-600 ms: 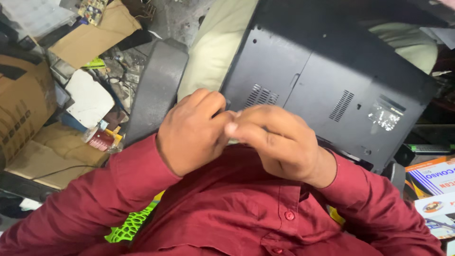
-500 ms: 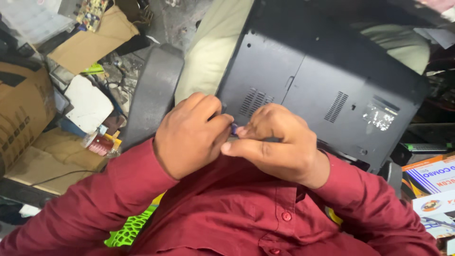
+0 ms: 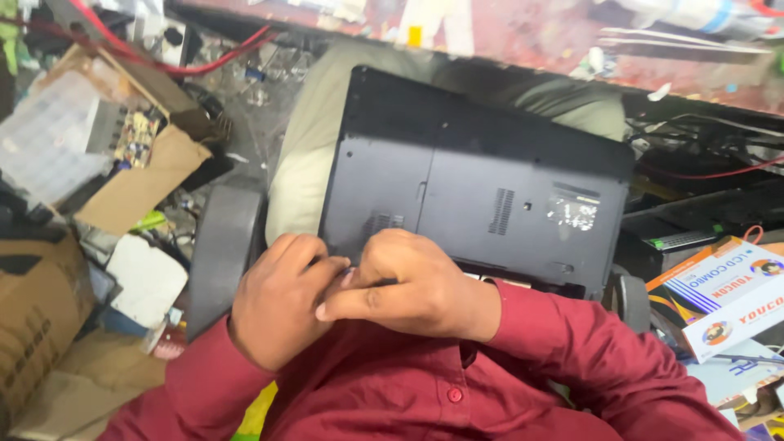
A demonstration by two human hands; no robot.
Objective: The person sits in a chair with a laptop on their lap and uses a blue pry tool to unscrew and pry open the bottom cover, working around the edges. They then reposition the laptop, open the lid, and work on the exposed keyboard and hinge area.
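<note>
- Head view: I see a black plastic laptop (image 3: 482,196), underside up, resting on a lap, with cluttered cardboard boxes (image 3: 37,302) at nine o'clock and a red workbench edge (image 3: 523,33) at twelve.
- Left hand (image 3: 282,306) and right hand (image 3: 412,286) meet at the laptop's six o'clock edge, fingers curled and pinching together; whatever they grip is hidden from me.

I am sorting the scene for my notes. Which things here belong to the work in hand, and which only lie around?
In hand:
left hand
right hand
black laptop, upside down on the lap

Lying around:
cardboard box
clear plastic organizer
red cable
printed carton
</note>
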